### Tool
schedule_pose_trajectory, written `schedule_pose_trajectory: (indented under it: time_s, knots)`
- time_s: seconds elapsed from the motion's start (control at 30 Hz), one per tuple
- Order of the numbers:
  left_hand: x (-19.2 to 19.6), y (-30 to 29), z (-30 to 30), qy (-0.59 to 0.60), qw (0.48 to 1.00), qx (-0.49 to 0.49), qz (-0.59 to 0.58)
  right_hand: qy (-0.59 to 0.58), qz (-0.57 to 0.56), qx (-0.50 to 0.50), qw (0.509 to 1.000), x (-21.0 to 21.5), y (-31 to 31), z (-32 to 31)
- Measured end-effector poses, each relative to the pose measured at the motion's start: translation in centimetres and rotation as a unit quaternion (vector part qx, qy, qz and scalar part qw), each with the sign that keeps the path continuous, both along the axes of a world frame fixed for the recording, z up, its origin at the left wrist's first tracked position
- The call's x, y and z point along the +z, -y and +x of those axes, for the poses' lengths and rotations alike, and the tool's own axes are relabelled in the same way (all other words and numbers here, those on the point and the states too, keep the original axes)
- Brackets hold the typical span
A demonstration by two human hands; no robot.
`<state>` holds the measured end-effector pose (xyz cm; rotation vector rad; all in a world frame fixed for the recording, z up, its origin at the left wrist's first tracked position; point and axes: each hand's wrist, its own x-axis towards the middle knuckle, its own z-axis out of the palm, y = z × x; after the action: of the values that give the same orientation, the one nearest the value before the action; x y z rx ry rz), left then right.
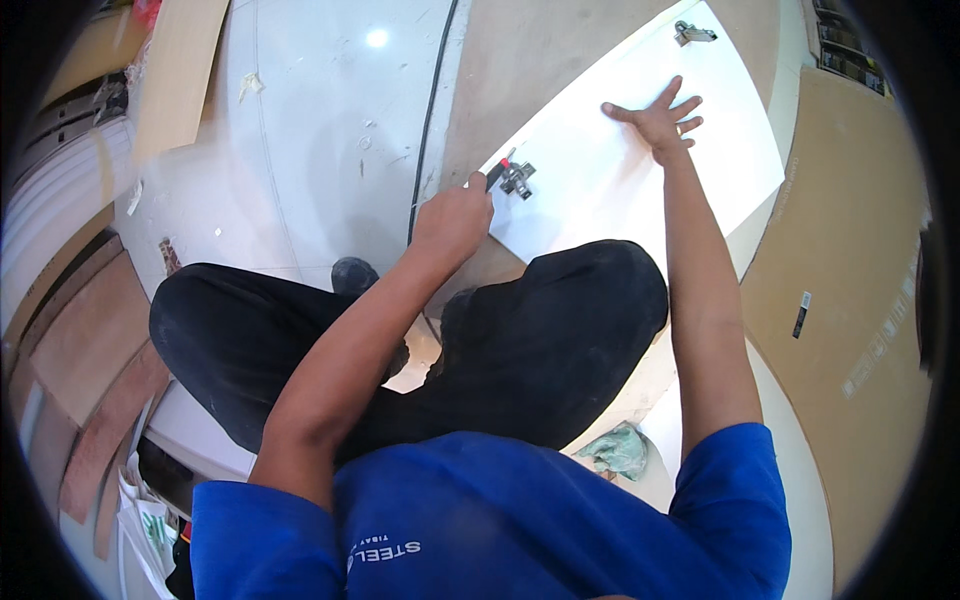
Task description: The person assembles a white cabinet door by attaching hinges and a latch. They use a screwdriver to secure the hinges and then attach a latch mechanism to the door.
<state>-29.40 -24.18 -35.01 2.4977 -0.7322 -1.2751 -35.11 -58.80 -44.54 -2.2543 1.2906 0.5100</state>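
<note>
The white board (620, 185) lies in front of the person, past the right knee (610, 300). It has two hinges. The near hinge (517, 180) sits by the board's left edge, and the far hinge (692, 35) is up by its top corner.

The left hand (452, 222) is curled around a small black and red tool (496, 175) at that left edge, just beside the near hinge. I cannot tell if its tip sits in a screw. The right hand (662, 125) is flat on the board with its fingers spread, gripping nothing.

The step looks like work on the near hinge. The next move seems to need a straight tool and a board that does not slide.

The board's low edge is close to the right knee, so there is little room there. Left of the board is a brown sheet (530, 50), then a black cord (430, 125), then wide floor (310, 130), so the left elbow can swing. Right of the board is a big card sheet (850, 230).
</note>
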Motion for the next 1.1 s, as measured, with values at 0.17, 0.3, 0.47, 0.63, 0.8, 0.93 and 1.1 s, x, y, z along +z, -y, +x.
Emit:
schedule_pose_trajectory:
  time_s: [0.17,0.3,0.47,0.63,0.8,0.93,1.1]
  knots:
    - [0.5,-2.2,-0.6,0.015,1.000,-0.022,0.013,0.007,-0.009,0.009,1.000,-0.3,0.1,-0.3]
    - [0.7,-3.4,-1.2,0.003,0.999,-0.021,0.028,0.023,-0.001,0.007,1.000,-0.4,0.0,-0.4]
    - [0.4,-4.6,-1.6,-0.002,0.998,-0.027,0.060,0.020,-0.001,0.011,1.000,-0.4,0.1,-0.5]
    - [0.3,-6.1,-2.1,0.033,0.999,-0.030,0.020,0.029,-0.004,0.015,0.999,-0.7,0.3,-0.3]
    - [0.8,-8.2,-2.9,0.023,0.998,-0.028,0.059,0.028,-0.002,0.011,1.000,-0.5,0.3,-0.4]
    - [0.8,-9.1,-3.2,0.026,0.998,-0.014,0.050,0.039,-0.009,0.020,0.999,-0.1,0.1,-0.1]
    - [2.3,-10.3,-4.1,-0.017,0.994,-0.017,0.102,0.021,-0.004,0.010,1.000,0.1,-0.3,-0.7]
